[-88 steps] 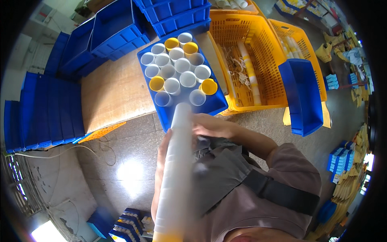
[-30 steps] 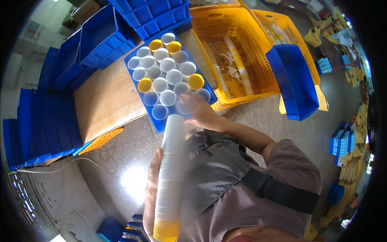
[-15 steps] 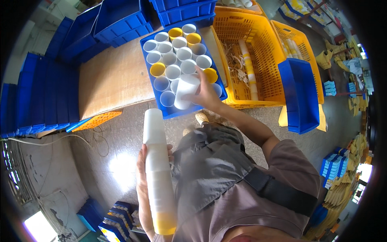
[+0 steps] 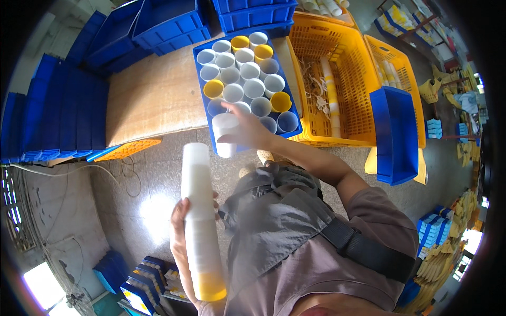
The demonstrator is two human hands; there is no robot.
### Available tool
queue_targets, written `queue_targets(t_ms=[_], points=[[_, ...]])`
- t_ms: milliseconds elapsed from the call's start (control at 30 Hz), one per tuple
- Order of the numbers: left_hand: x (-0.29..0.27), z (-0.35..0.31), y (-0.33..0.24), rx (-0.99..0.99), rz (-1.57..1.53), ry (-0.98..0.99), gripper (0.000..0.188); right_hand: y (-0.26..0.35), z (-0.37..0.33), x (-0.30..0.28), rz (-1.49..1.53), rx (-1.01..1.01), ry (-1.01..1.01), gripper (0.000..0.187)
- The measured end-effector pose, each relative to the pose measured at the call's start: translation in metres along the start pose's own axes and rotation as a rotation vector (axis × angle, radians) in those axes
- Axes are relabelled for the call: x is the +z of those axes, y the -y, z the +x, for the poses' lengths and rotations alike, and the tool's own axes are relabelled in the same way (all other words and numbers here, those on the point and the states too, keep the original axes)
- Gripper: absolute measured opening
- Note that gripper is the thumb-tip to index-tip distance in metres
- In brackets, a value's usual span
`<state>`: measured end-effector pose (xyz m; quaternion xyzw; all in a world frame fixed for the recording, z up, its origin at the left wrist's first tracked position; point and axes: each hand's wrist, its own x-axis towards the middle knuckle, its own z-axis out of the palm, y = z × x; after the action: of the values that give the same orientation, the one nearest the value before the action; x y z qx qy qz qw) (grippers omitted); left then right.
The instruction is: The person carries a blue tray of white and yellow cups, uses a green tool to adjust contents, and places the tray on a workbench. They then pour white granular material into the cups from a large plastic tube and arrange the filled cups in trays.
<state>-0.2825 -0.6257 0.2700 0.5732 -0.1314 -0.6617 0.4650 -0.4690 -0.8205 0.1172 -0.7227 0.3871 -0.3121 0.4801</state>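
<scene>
Since half a second ago the right hand point(image 4: 247, 130) has drawn its white cup point(image 4: 225, 135) back from over the blue tray point(image 4: 295, 118) to the tray's near edge. The cup is plain, tapered, a little blurred, gripped at its side with the arm stretched forward. The left hand point(image 4: 182, 224) clasps a tall cup stack point(image 4: 200, 221), white with yellow at the bottom, well short of the tray and tilted slightly.
</scene>
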Motion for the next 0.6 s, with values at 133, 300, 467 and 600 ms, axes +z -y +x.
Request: queue_targets(t_ms=[133, 300, 467, 600], points=[[-0.011, 0.033, 0.0, -0.003, -0.13, -0.206, 0.07, -0.01, -0.004, 0.01, -0.516, -0.412, 0.156, 0.084], [-0.012, 0.111, 0.031, 0.282, -0.174, -0.539, 0.069, 0.023, -0.044, -0.005, 0.133, -0.135, 0.303, 0.092], [0.028, 0.136, 0.102, 0.15, -0.076, -0.14, 0.062, 0.033, -0.075, -0.051, 0.646, 0.279, 0.441, 0.101], [0.043, 0.16, 0.143, -0.038, -0.004, 0.092, 0.053, 0.009, -0.081, -0.105, 0.366, 0.362, 0.085, 0.105]])
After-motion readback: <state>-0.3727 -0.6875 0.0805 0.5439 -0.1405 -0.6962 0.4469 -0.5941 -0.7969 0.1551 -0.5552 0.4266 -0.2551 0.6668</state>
